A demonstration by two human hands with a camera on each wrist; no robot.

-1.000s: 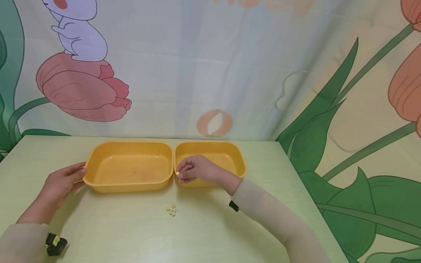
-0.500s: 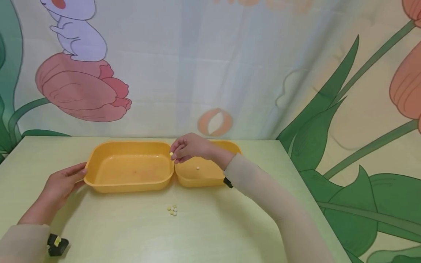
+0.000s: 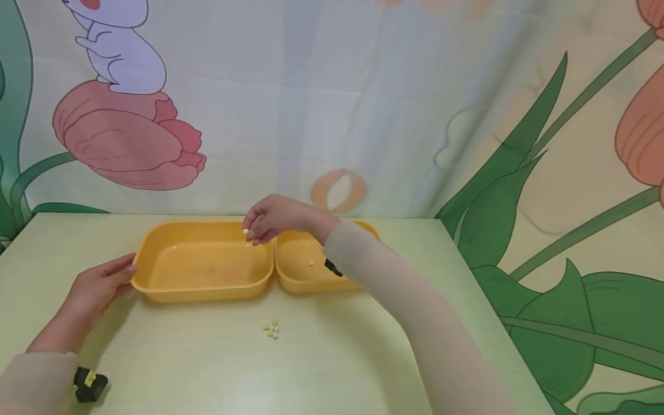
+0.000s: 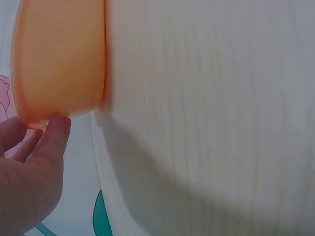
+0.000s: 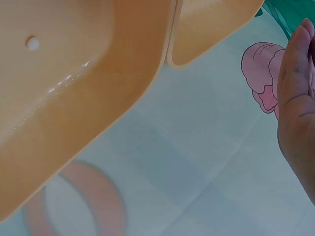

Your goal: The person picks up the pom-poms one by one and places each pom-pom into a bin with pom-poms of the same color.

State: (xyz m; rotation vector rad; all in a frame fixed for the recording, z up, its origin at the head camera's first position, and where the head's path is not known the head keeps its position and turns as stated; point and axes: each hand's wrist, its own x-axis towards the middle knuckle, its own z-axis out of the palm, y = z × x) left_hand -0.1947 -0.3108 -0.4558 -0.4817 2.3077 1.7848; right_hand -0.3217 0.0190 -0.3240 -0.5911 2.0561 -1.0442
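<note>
My right hand [image 3: 277, 216] pinches a small round yellow pellet [image 3: 245, 231] between thumb and fingers, above the right end of the larger yellow tray [image 3: 204, 293]. That tray's left end is gripped at the rim by my left hand [image 3: 95, 291]; the left wrist view shows fingertips [image 4: 60, 122] against its outer wall. Touching its right side stands a smaller yellow tray [image 3: 311, 285], where one white pellet [image 5: 33, 44] lies on the floor. Several yellow and white pellets [image 3: 271, 329] lie grouped on the table in front of the trays. In the right wrist view the held pellet is hidden.
The pale table [image 3: 207, 357] ends at a printed curtain [image 3: 249, 115] right behind the trays. Black wrist devices [image 3: 90, 385] sit at both cuffs. My right forearm [image 3: 399, 294] passes over the smaller tray and partly covers it.
My right hand has moved left and up, from the smaller tray to above the larger one, still pinching the yellow pellet. The white pellet came into sight. My left hand stays put.
</note>
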